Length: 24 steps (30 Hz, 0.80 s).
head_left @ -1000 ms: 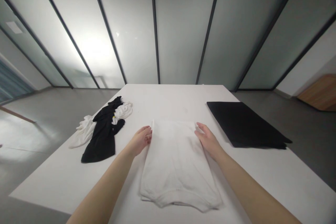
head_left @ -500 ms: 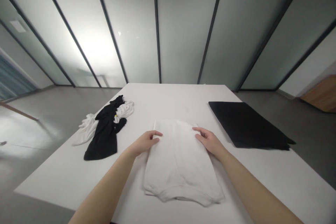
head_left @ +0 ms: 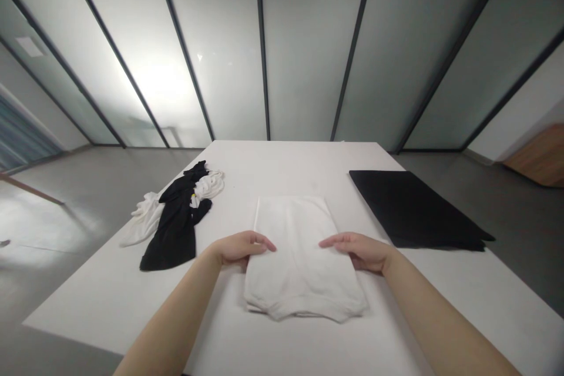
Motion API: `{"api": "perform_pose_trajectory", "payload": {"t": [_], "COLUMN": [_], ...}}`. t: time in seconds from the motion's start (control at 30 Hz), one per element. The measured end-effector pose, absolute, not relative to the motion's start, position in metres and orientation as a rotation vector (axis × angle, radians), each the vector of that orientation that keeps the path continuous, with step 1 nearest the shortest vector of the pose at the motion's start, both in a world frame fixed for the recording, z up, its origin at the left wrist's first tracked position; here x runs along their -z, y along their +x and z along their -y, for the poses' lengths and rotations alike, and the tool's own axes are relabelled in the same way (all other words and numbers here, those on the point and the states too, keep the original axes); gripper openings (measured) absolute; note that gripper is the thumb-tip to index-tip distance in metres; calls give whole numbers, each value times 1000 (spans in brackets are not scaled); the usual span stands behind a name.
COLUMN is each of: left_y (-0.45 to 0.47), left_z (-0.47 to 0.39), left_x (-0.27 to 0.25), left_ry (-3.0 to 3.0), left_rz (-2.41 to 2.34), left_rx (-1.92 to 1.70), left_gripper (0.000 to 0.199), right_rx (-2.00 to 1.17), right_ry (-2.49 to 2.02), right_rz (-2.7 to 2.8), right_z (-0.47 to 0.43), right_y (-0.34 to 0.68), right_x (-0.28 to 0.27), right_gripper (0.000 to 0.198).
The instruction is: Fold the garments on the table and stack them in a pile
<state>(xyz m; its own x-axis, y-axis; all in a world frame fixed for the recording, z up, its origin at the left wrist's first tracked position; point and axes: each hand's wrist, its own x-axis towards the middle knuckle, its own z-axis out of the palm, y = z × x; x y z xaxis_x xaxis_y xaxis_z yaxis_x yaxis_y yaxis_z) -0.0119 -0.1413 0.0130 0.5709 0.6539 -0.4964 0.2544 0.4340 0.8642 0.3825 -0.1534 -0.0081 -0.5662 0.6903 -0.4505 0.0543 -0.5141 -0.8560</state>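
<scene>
A white T-shirt (head_left: 304, 270), folded into a neat rectangle, lies in front of me with its neckline at the near edge. My left hand (head_left: 244, 248) is at its left side, thumb on top and the other fingers curled at or under the edge. Mirroring it on the right side, my right hand (head_left: 356, 248) has its thumb side over the cloth and its remaining fingers partly hidden beneath. Both hands pinch the shirt's side edges about midway along its length.
On the left of the white table (head_left: 282, 164) lie a crumpled black garment (head_left: 176, 235) and white garments (head_left: 145, 217). To the right rests a flat black stack (head_left: 414, 211), probably cloth or board. Frosted glass panels (head_left: 304, 47) stand behind the table.
My hands have slid nearer to me along the shirt's sides and now grip its edges. The shirt has shifted slightly away from me.
</scene>
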Motion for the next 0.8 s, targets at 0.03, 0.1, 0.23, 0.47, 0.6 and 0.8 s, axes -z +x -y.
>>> {"api": "perform_pose_trajectory", "payload": {"t": [0.03, 0.1, 0.23, 0.47, 0.6, 0.8], "left_y": [-7, 3, 4, -7, 0, -16], "left_z": [140, 138, 139, 140, 129, 131], "left_x": [-10, -7, -12, -16, -8, -14], "left_ry": [1132, 1072, 946, 1038, 945, 1013], "left_rz": [-1009, -1076, -1003, -1006, -1093, -1096], "left_rx": [-428, -702, -683, -486, -864, -512], "left_gripper": [49, 53, 54, 48, 46, 49], "right_rx": [-2044, -1839, -1852, -2033, -1756, -1995], "right_ry": [-1176, -1190, -1132, -1142, -1138, -1178], "right_rz": [1205, 1110, 1078, 1083, 917, 1031], "right_z": [152, 147, 145, 151, 144, 146], "right_y": [377, 368, 369, 378, 361, 379], "right_x": [10, 12, 10, 8, 5, 1], "right_gripper": [48, 53, 53, 43, 49, 39]}}
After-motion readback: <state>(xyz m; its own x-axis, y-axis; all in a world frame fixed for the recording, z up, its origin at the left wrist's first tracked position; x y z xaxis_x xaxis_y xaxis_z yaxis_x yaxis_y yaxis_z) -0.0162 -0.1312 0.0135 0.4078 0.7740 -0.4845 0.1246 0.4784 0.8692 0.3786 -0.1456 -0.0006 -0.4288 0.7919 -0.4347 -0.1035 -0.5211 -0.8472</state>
